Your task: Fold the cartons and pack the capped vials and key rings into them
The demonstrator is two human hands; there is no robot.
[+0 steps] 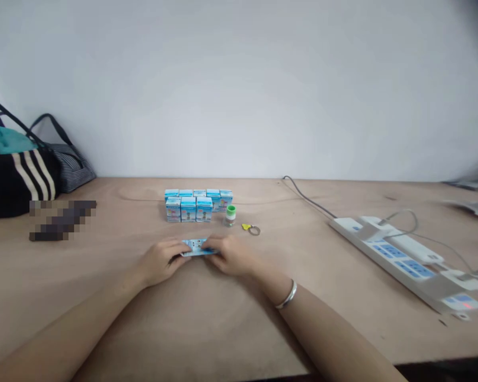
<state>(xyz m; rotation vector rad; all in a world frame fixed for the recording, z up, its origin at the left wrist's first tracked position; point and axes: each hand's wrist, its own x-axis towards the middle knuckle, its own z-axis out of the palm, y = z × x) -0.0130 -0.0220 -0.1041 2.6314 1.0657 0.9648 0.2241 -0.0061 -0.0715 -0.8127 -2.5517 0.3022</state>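
My left hand (161,260) and my right hand (231,254) meet at the middle of the table, gripping a small blue-and-white cardboard box (197,246) from either side. It lies low and flat, partly hidden by my fingers. Just beyond my hands stands a group of several similar blue-and-white boxes (188,207) in two rows. To their right are a small bottle with a green cap (230,215) and a yellow tag on a metal key ring (250,228), nearer my right hand. A silver bangle (287,295) circles my right wrist.
The light wooden table (115,209) meets a white wall at the back. A black striped bag (18,180) and a grey striped bag (71,168) stand at the left, near a pixelated dark object (61,220). A white power strip (402,260) with cables lies at the right.
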